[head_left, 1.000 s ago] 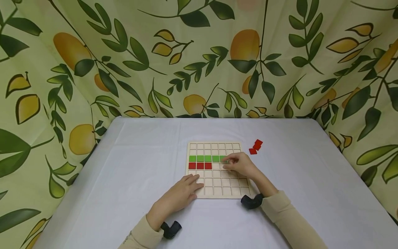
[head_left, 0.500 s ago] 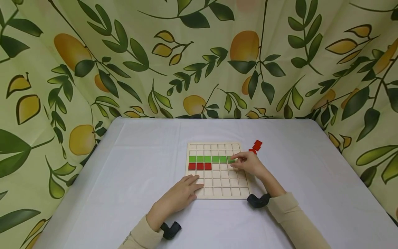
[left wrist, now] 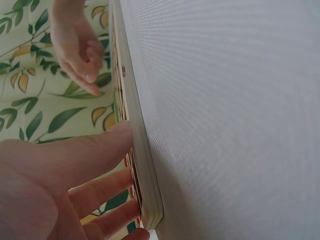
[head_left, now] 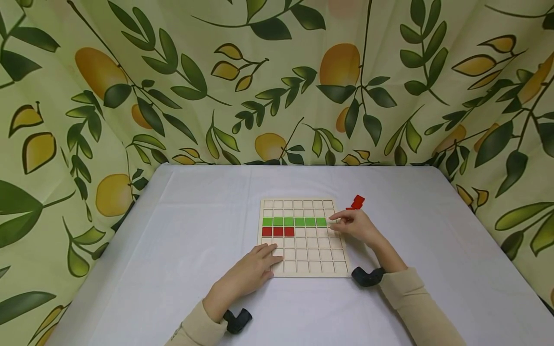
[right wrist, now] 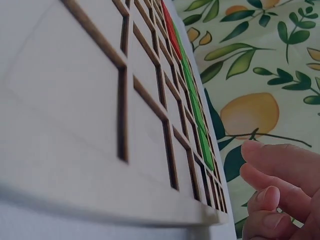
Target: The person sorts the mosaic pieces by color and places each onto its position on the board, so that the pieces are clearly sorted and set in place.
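Note:
A pale wooden grid board (head_left: 309,253) lies on the white table. Several green square tiles (head_left: 289,221) form a row across it, and red square tiles (head_left: 278,231) fill the left cells of the row just below. My left hand (head_left: 248,270) rests with spread fingertips on the board's lower left part; in the left wrist view its thumb (left wrist: 102,152) touches the edge. Over the right end of the green row hovers my right hand (head_left: 357,227). Its fingers (right wrist: 282,162) are loosely bent and apart in the right wrist view, with nothing between them.
A few loose red tiles (head_left: 358,201) lie on the white tablecloth (head_left: 203,206) beyond my right hand, which partly hides them. A patterned curtain (head_left: 277,110) hangs behind the table. Each wrist carries a black camera mount (head_left: 368,277).
My right hand has slid rightward along the green row and off its last tile, uncovering the row's right end. The left hand stays in place.

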The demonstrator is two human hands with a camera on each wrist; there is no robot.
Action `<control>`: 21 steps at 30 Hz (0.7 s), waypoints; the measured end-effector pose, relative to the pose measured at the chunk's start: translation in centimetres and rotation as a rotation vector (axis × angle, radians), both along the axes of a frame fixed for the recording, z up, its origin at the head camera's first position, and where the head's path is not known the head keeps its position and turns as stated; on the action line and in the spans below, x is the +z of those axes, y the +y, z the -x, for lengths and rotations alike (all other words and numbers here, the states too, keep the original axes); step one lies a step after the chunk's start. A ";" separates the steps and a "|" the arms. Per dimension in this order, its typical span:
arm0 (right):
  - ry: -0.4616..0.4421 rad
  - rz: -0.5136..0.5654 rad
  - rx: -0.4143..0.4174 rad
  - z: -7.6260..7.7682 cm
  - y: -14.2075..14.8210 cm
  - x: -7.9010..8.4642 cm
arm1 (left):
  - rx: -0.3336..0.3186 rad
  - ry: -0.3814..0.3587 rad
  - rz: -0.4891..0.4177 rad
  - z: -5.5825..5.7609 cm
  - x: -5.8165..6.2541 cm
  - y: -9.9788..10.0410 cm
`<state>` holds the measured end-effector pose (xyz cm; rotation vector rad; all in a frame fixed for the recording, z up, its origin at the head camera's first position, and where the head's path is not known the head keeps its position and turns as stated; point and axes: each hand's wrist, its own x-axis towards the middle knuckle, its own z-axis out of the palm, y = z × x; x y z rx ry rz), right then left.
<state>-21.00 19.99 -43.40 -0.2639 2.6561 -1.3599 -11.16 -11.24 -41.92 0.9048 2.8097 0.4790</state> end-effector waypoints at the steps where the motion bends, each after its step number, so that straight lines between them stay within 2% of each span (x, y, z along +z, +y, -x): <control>1: 0.001 -0.006 0.001 0.0 0.1 0.0 | -0.001 0.003 0.000 0.0 0.0 0.0; 21: -0.003 -0.066 -0.074 0.9 2.4 -0.1 | -0.016 0.029 -0.007 0.0 -0.3 -0.1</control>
